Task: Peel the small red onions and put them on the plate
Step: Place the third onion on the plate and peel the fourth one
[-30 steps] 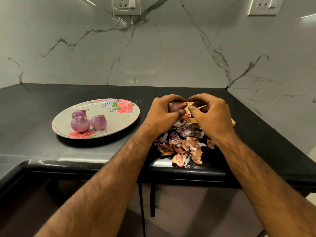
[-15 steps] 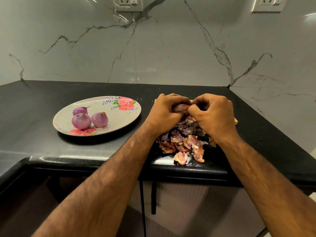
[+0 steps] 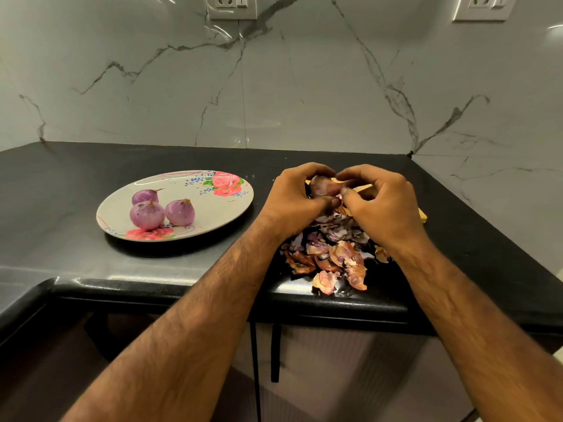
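obs: one onion held up btw both hands, above the peel pile at the front right of the tabletop. left hand cups it, fingers curled over the top, thumb under. right hand pinches at its right side w/ thumb and fingertips, prob on a flap of skin. papery skin is on the onion, so peeling not yet done.

key relation: plate lies to the left of both hands, well apart from the onion; left hand is the nearer one for the drop. onion mostly hidden, long axis can't tell.

3 peeled onions sit bunched on the plate's left half, two touching.

yellow board edge shows behind right hand. wall sockets up top.

writing/brands: none legible; plate has rose print only.
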